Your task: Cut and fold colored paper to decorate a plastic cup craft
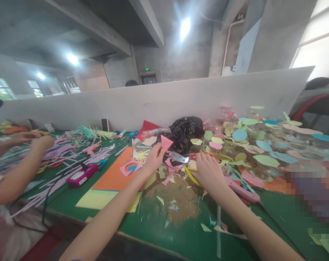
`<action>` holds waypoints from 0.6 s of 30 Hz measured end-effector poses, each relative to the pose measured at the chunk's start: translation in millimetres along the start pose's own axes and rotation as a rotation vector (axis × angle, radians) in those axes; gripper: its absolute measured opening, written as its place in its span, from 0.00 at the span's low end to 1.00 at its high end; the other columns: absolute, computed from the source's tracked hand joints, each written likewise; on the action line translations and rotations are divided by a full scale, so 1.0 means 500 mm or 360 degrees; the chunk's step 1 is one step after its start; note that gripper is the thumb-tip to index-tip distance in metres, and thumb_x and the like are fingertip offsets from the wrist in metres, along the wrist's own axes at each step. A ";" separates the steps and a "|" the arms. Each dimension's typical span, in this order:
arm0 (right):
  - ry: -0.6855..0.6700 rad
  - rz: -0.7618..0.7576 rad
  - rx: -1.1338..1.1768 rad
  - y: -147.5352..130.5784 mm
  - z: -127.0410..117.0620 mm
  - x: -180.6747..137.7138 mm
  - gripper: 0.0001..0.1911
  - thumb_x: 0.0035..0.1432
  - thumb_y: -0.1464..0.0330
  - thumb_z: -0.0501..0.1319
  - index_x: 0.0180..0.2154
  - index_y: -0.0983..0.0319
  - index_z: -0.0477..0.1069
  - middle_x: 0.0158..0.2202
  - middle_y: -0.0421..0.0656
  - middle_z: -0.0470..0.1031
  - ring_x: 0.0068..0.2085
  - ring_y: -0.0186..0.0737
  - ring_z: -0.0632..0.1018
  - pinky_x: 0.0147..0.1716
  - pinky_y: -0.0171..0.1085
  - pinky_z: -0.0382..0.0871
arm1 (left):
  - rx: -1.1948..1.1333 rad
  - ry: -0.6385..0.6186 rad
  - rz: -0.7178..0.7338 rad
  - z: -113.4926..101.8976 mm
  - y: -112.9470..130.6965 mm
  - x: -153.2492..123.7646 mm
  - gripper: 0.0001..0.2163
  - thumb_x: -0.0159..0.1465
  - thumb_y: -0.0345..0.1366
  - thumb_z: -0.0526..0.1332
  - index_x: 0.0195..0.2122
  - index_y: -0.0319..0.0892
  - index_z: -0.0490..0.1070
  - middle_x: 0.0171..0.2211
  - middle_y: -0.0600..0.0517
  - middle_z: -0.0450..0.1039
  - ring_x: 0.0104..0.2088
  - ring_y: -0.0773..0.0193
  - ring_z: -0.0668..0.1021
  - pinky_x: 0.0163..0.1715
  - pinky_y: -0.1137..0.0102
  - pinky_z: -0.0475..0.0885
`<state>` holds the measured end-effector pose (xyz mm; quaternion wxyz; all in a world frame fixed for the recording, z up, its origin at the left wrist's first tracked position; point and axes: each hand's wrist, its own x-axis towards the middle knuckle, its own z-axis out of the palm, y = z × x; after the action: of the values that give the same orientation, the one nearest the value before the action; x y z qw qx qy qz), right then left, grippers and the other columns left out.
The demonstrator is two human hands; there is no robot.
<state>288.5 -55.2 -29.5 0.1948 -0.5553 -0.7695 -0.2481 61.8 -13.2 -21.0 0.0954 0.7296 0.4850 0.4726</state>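
My left hand [155, 158] is closed on a small piece of pink paper [167, 143], pinched between thumb and fingers. In my right hand [209, 169] is a pair of scissors [178, 157], its metal blades pointing left, just below the pink paper. The handles are mostly hidden by my fingers. A yellow handle [192, 177] shows under my right hand; I cannot tell what tool it belongs to. Pink and pale paper scraps [169, 177] lie beneath the blades. Left of my left hand, a pink sheet with a round hole [125, 171] rests on orange paper [114, 175].
Behind my hands sits a black plastic bag [186, 132]. Many colored paper cutouts [239, 135] crowd the right side, near a pink glue gun [243, 190] with a cord. A purple device [82, 175] and paper strips lie left, where another person's hands [35, 140] work. A white partition [120, 101] stands behind.
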 end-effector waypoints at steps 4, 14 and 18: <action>0.0006 0.0017 0.0001 -0.001 -0.001 0.000 0.17 0.58 0.57 0.63 0.38 0.65 0.66 0.37 0.50 0.73 0.40 0.49 0.74 0.40 0.41 0.61 | -0.0262 0.0058 -0.0188 0.007 0.005 0.002 0.08 0.67 0.41 0.52 0.31 0.46 0.59 0.29 0.54 0.75 0.33 0.63 0.76 0.37 0.69 0.66; -0.0048 0.0006 -0.0002 0.000 0.009 -0.001 0.18 0.57 0.56 0.64 0.38 0.65 0.67 0.37 0.51 0.74 0.40 0.50 0.74 0.41 0.41 0.61 | -0.1046 -0.0415 -0.0775 0.013 -0.017 0.010 0.13 0.58 0.46 0.62 0.33 0.42 0.66 0.30 0.51 0.74 0.30 0.65 0.77 0.31 0.70 0.70; -0.0064 -0.0002 0.0023 0.000 0.007 0.000 0.18 0.57 0.57 0.64 0.38 0.65 0.67 0.38 0.51 0.74 0.41 0.51 0.74 0.41 0.41 0.61 | -0.1137 -0.0557 -0.0796 0.012 -0.024 0.008 0.14 0.54 0.46 0.66 0.32 0.40 0.71 0.32 0.49 0.74 0.30 0.66 0.76 0.32 0.71 0.70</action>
<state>288.5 -53.3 -32.2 0.1833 -0.5581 -0.7754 -0.2315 59.3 -1.9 -28.9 0.5319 0.5805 0.4294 0.4424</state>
